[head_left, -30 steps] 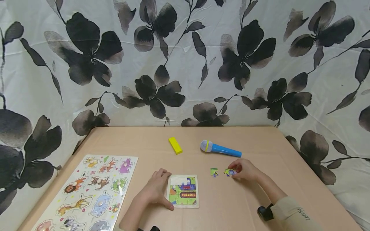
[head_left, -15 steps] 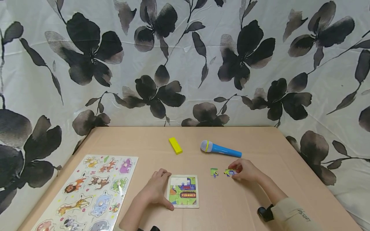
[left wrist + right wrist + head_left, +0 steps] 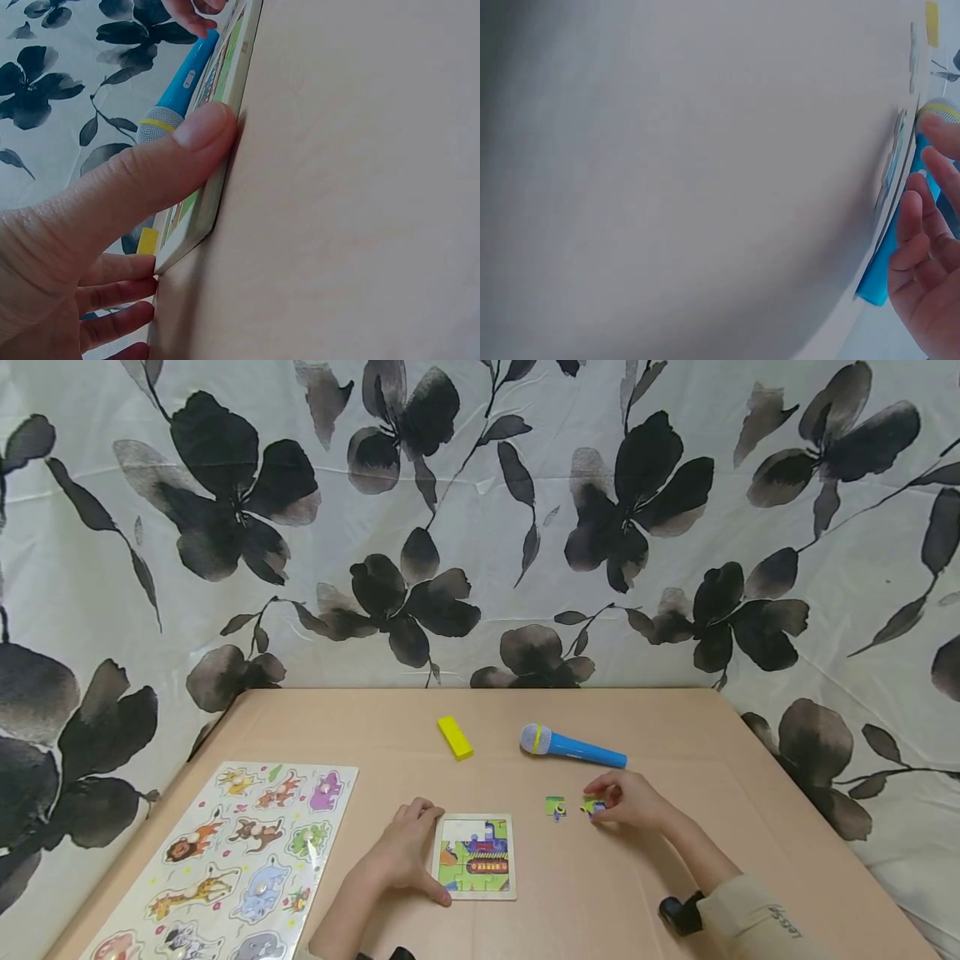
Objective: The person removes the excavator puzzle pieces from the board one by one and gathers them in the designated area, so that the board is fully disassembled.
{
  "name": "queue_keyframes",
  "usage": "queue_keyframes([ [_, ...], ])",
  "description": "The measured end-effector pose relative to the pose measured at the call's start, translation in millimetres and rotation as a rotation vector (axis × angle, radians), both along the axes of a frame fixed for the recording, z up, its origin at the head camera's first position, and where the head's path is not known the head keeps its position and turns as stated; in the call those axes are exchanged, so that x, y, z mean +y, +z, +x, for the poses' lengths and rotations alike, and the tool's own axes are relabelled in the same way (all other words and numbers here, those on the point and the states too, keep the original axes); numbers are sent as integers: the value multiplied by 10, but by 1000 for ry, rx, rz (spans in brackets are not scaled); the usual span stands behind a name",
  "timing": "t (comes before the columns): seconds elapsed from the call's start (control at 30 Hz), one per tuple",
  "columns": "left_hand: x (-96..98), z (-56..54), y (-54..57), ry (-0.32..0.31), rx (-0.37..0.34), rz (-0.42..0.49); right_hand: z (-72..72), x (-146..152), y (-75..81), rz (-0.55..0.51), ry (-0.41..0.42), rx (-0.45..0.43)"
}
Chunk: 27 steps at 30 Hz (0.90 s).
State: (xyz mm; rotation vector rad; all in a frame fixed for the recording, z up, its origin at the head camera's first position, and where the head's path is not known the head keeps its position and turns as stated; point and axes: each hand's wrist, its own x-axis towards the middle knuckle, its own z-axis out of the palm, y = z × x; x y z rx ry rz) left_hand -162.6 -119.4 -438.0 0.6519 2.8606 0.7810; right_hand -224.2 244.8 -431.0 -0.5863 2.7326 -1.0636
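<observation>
My left hand holds a small square jigsaw puzzle along its left side. The thumb lies over the near edge of its pale frame, with the other fingers at the left edge. A blue and red train on green shows in the puzzle. Farther right, the fingertips of my right hand are right at a loose puzzle piece, partly covering it. Those fingers hang loosely curled in the right wrist view. Another loose puzzle piece lies just left of that one.
Beyond the loose pieces lies a blue toy microphone. A yellow block is to its left. A large animal picture sheet covers the table's left side. Behind the table hangs a floral cloth.
My right hand has shifted slightly left and now covers more of the right-hand loose puzzle piece. The left hand and the framed puzzle stay where they were.
</observation>
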Motion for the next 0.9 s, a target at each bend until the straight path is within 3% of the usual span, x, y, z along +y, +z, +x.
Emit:
queue_keyframes([
  [0.47, 10, 3, 12, 13, -21, 3, 35, -313, 76, -34, 77, -8],
  [0.9, 0, -2, 5, -1, -2, 7, 59, -749, 47, -58, 168, -34],
])
